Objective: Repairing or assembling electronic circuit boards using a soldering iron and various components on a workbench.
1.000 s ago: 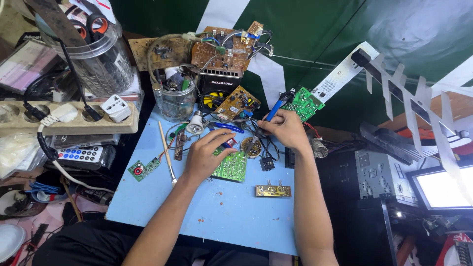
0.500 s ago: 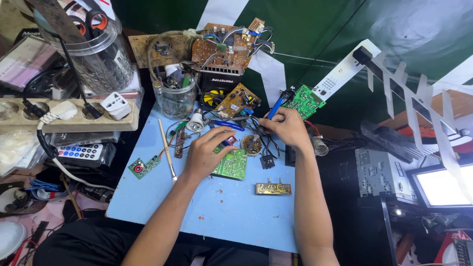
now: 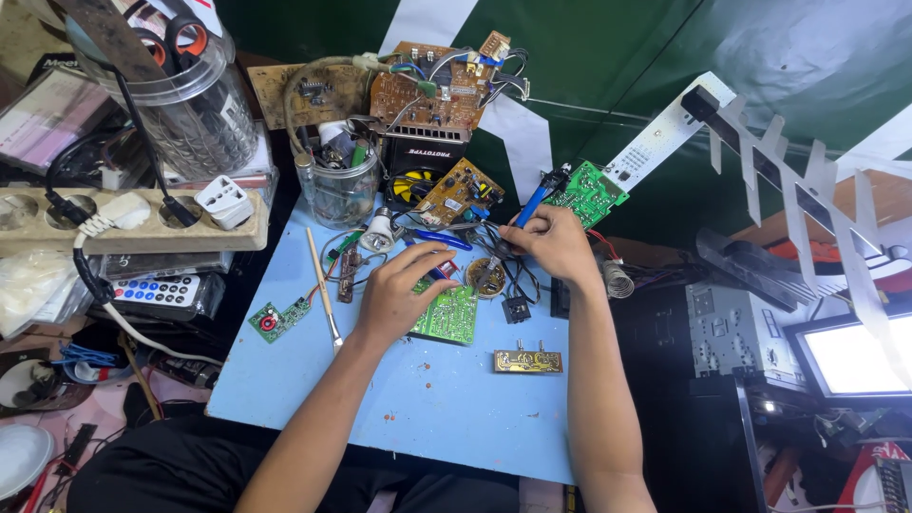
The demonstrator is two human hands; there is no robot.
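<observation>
My left hand rests on a green circuit board lying on the blue work board, fingers pressing its upper edge. My right hand grips a blue-handled soldering iron, its tip pointing down toward a small round tin just above the green board. A blue pen-like tool lies between the two hands.
A thin brush, a small green board with a red part and a yellowish strip board lie on the blue board. A glass jar, stacked circuit boards, a power strip and a remote crowd the back and left. A metal antenna stands to the right.
Both hands stay over the green board. The right hand with the soldering iron has shifted only slightly near the round tin.
</observation>
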